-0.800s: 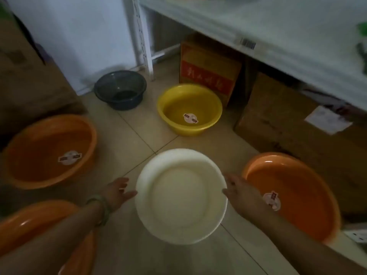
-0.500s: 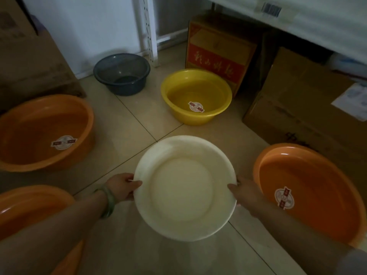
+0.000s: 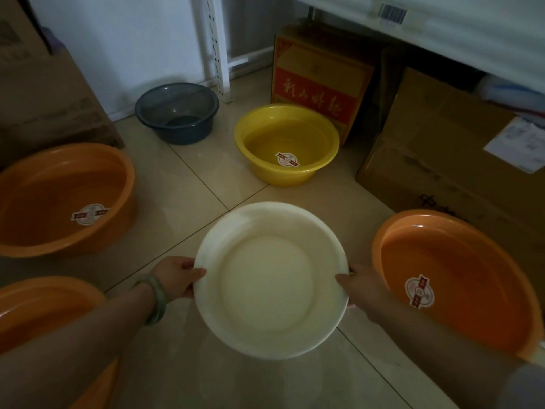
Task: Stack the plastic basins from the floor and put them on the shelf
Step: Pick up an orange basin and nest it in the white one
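A white basin [image 3: 269, 278] sits in the middle of the tiled floor, gripped at its rim on both sides: my left hand [image 3: 174, 277] holds the left edge, my right hand [image 3: 358, 286] the right edge. Beyond it stand a yellow basin [image 3: 287, 143] and a small dark grey basin [image 3: 177, 112]. Three orange basins lie around: one at the left [image 3: 63, 196], one at the lower left [image 3: 44, 308], one at the right [image 3: 451, 278]. The white shelf [image 3: 460, 31] runs across the top right.
Cardboard boxes stand under the shelf: a red-printed one [image 3: 320, 81] behind the yellow basin and a large brown one [image 3: 448, 149] at the right. Another brown box [image 3: 50, 93] is at the far left. A white shelf post [image 3: 216, 45] stands by the wall.
Both hands closed in from beside the white basin and now grip its rim. The camera has dropped lower toward the floor.
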`<state>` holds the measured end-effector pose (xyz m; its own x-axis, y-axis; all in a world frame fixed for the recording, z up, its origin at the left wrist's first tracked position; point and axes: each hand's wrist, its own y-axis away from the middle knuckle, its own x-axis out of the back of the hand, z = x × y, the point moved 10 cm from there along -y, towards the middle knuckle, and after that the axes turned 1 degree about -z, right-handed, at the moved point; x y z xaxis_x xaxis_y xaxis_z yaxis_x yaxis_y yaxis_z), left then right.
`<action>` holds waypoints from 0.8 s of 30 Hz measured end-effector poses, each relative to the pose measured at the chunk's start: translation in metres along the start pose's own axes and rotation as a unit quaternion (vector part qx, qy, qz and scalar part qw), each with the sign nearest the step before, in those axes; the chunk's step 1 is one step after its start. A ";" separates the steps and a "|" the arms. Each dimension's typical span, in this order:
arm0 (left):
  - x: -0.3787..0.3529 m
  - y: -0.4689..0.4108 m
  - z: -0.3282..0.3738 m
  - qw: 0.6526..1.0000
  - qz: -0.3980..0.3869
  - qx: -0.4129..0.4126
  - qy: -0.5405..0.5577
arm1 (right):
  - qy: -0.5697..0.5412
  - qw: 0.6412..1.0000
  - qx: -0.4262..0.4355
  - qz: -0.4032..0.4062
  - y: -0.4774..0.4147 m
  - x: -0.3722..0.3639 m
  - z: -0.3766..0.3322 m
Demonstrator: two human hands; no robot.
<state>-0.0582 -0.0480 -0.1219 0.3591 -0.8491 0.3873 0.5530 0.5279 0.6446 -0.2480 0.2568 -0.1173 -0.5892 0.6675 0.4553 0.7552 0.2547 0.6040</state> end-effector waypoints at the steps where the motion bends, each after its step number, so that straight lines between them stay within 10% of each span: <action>1: -0.001 0.001 0.000 1.000 0.001 0.000 0.001 | 0.000 1.000 -0.002 0.001 0.001 0.000 0.001; 24: -0.006 0.040 -0.018 0.998 0.025 0.031 -0.042 | -0.032 0.999 0.005 -0.026 0.034 -0.007 0.029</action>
<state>-0.0245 -0.0217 -0.1104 0.3188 -0.8219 0.4720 0.4871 0.5693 0.6623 -0.2094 0.2807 -0.1188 -0.6075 0.6973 0.3803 0.7277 0.2968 0.6183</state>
